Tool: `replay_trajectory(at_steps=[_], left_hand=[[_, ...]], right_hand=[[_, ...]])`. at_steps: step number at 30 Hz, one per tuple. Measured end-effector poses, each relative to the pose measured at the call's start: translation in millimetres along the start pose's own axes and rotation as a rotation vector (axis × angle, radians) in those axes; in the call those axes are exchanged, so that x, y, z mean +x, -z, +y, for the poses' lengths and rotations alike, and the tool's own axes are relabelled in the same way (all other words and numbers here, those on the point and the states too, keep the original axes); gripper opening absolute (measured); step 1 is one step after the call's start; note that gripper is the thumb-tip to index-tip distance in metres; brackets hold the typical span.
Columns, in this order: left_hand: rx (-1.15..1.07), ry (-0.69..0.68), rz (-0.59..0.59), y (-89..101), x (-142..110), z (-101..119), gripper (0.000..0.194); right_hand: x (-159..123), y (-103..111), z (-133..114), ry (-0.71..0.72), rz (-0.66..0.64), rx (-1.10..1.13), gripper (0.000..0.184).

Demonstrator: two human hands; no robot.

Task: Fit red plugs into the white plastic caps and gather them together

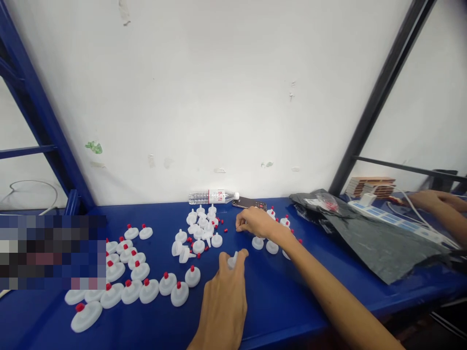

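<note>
My left hand (226,294) grips a white nozzle lid (232,261) between thumb and fingers, low in the middle of the blue table. Most of that lid is hidden by the fingers. Further back, my right hand (257,222) hovers with its fingertips pinched together; whatever they hold cannot be made out. Just left of it lie small red caps (225,230), loose among a pile of white nozzle lids (199,232) without caps. White lids with red tips (272,247) stand partly behind my right forearm. Many more red-tipped lids (149,290) stand at the left.
A water bottle (215,196) lies along the wall, with a phone (250,203) beside it. A grey plastic bag (368,248) and a power strip (394,218) cover the right side. Another person's hand (430,199) shows at far right. Blue frame posts (47,107) rise at left.
</note>
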State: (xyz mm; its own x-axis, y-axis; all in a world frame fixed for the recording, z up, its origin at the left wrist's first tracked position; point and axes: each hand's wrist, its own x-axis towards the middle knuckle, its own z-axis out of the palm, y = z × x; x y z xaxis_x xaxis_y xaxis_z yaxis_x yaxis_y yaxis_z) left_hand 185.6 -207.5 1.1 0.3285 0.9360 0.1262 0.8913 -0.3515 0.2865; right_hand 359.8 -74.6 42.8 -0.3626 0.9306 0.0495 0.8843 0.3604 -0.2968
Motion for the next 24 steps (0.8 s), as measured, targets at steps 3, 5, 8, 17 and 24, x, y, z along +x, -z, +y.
replay_trajectory(at_steps=[3, 5, 8, 17, 24], left_hand=[[-0.091, 0.018, 0.029, -0.4, -0.1, -1.6, 0.05], [-0.147, 0.035, 0.031, -2.4, 1.0, -3.8, 0.056], [-0.191, 0.029, 0.034, -6.8, 3.0, -7.2, 0.068], [-0.261, 0.01, -0.009, -3.7, 1.6, -4.9, 0.074], [-0.335, -0.014, 0.004, -5.7, 0.2, -6.1, 0.072]], right_hand=[[-4.7, 8.9, -3.4, 0.04, 0.065, 0.061, 0.008], [-15.5, 19.3, -9.0, 0.074, 0.122, 0.125, 0.007], [-44.9, 27.8, -22.6, 0.097, 0.243, 0.214, 0.02], [-121.7, -37.2, -51.0, -0.096, 0.422, 0.73, 0.014], [-122.9, -49.2, -57.0, -0.117, 0.451, 0.804, 0.013]])
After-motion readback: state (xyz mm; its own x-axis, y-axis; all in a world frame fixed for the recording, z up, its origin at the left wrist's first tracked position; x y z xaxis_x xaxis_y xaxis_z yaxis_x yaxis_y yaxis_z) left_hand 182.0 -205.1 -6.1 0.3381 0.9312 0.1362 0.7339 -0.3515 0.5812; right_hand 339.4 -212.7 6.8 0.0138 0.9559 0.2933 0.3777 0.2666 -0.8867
